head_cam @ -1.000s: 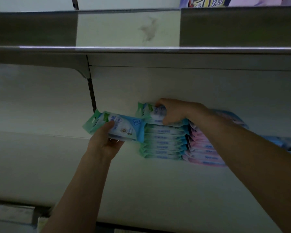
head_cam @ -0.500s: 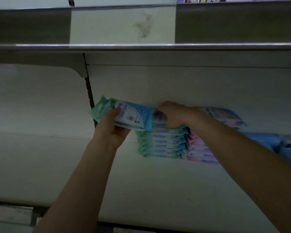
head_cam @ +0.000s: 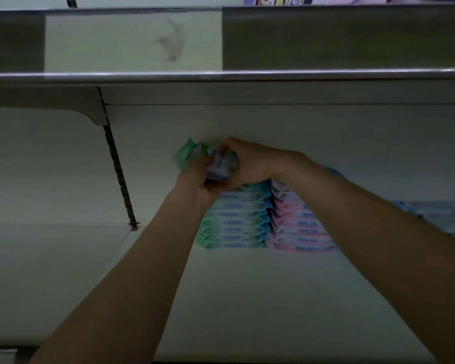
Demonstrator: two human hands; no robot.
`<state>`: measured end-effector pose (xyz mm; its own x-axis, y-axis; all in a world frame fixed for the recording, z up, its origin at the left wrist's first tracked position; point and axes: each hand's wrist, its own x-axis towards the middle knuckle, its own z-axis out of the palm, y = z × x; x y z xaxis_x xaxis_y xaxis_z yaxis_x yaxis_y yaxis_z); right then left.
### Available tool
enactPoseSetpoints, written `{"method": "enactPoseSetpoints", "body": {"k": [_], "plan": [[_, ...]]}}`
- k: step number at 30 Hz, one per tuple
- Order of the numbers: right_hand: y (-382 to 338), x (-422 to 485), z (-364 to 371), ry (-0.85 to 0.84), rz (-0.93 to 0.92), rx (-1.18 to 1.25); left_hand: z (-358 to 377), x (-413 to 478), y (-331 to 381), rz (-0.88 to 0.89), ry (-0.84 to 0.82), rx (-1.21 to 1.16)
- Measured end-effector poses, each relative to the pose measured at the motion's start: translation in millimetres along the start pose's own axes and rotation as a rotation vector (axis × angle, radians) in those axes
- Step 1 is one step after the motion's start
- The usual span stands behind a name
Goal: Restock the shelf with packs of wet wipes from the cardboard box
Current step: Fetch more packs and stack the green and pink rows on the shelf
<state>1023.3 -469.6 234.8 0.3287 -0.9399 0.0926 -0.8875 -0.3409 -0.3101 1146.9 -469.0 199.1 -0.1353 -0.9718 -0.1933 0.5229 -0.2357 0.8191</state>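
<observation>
In dim light at the centre of the frame, the left hand [head_cam: 199, 181] and right hand [head_cam: 251, 164] both grip one green-ended pack of wet wipes [head_cam: 191, 153] atop the green stack [head_cam: 237, 223]. That stack stands on the pale shelf [head_cam: 247, 298], touching a pink stack [head_cam: 297, 224] on its right. A metal-edged upper shelf [head_cam: 221, 74] crosses the top, and a slotted upright [head_cam: 116, 164] runs down at centre left.

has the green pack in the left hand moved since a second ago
Yes. The green pack in the left hand has gone right and up, away from the slotted upright, to above the green stack.
</observation>
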Motion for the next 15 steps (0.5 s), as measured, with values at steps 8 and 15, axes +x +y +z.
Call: {"method": "enactPoseSetpoints", "body": {"k": [8,15], "plan": [[19.8,-1.3,0.4,-0.067,0.057,-0.030,-30.4,21.3,14.6,0.160,0.287,0.453],[25.9,-0.1,8.5,-0.106,0.077,-0.116,-40.3,42.6,10.1,0.227,0.386,0.846]]}}
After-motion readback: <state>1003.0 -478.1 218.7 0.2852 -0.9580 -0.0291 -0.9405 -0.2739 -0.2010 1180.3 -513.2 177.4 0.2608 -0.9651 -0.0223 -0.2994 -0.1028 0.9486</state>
